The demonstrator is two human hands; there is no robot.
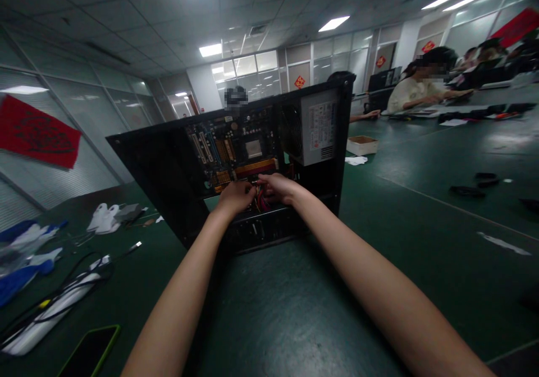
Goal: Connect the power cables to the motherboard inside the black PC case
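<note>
Nearest the camera, a phone (89,352) with a green rim lay on the green table (295,315), beside loose black cables (63,290). Further in, the person's left hand (236,196) and right hand (278,187) met inside the open computer case (168,175), standing at the table's middle. Both hands were curled around a bundle of red and yellow wires (260,198); how firmly the fingers gripped could not be told. A hard tug might have strained a connector, or knuckles might have scraped the motherboard (236,147) just above. The case was black, its side off, with the power supply (314,127) at upper right. Beyond, seated people worked at another table.
</note>
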